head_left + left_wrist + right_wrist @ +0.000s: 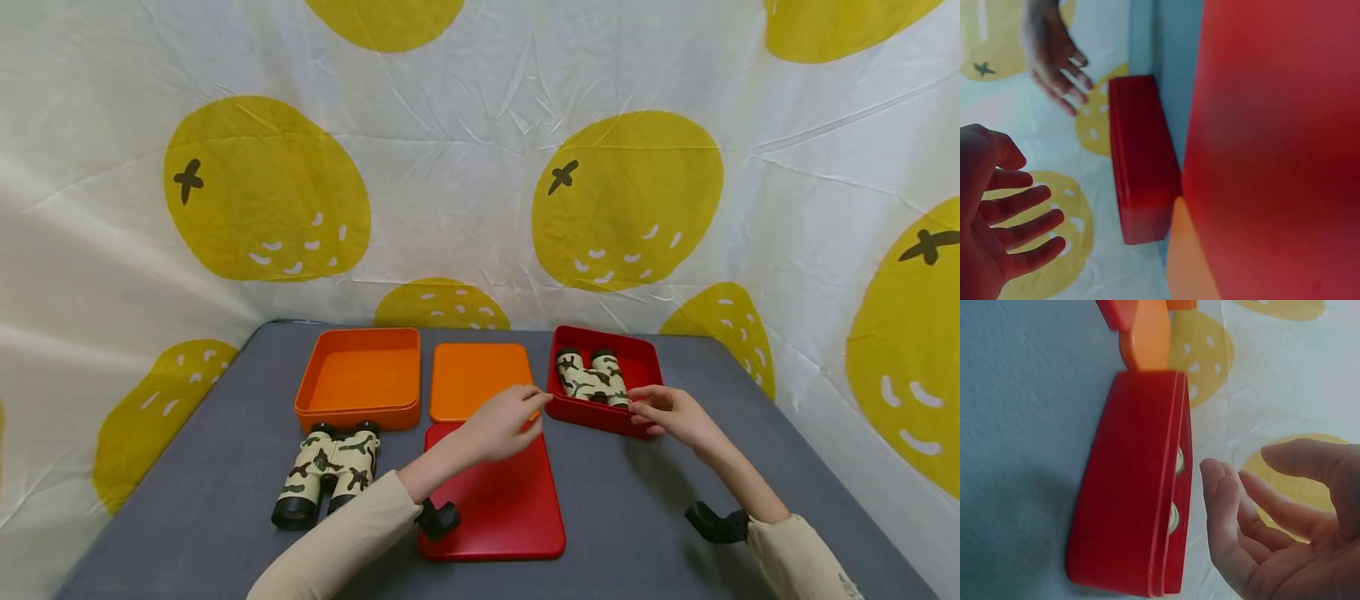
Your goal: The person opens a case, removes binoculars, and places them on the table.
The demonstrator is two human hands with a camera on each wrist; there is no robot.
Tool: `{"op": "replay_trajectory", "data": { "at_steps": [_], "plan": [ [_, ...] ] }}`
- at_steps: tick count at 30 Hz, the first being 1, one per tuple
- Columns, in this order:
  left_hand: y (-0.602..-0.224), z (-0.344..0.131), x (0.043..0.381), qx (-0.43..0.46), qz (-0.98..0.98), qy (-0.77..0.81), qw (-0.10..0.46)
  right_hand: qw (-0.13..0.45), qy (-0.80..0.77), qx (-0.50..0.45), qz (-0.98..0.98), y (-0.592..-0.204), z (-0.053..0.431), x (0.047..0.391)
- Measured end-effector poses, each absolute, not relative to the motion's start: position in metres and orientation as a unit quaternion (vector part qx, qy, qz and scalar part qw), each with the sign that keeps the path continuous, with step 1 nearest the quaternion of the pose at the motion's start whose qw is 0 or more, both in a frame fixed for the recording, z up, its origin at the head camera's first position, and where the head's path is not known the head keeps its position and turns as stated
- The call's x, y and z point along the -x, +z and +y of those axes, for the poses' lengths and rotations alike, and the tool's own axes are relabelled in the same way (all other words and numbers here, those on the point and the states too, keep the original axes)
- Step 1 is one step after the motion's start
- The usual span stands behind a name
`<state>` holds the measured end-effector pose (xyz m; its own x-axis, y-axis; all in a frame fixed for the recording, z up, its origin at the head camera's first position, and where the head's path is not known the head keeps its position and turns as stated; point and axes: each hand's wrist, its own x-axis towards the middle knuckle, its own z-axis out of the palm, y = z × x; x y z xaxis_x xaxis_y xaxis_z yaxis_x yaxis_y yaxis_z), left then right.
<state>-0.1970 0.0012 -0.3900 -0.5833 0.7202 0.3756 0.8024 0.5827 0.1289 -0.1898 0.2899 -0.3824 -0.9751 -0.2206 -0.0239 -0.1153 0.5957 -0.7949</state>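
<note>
A red box [592, 417] holds small camouflage binoculars [574, 375]. By its front right corner hovers my right hand [677, 417], fingers loosely bent. The right wrist view shows a gap between that hand [1285, 531] and the box wall [1122, 487], and nothing in the fingers. My left hand [504, 423] hangs above the red lid [502, 508], just left of the box. In the left wrist view the left hand [997, 212] has spread fingers and holds nothing. The binoculars' two round ends [1174, 517] show over the box rim.
An orange box [360, 375] stands at the back left, with an orange lid [480, 379] beside it. Larger camouflage binoculars [352, 458] lie in front of the orange box, partly behind my left sleeve. A patterned curtain [450, 192] surrounds the grey table [187, 483].
</note>
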Motion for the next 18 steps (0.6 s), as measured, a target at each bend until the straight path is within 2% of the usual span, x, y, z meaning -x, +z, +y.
{"op": "replay_trajectory", "data": {
  "at_steps": [7,14,18],
  "plan": [
    [-0.405,0.013,0.213,0.441,-0.88,-0.04,0.175,0.009,-0.393,0.103,0.914,-0.38,0.292,0.207],
    [-0.419,0.019,0.227,0.436,-0.877,0.037,0.198,-0.1,-0.304,0.127,0.939,-0.391,0.288,0.222],
    [-0.425,0.024,0.234,0.427,-0.881,0.058,0.194,-0.133,-0.27,0.131,0.945,-0.399,0.287,0.23]
  ]
}}
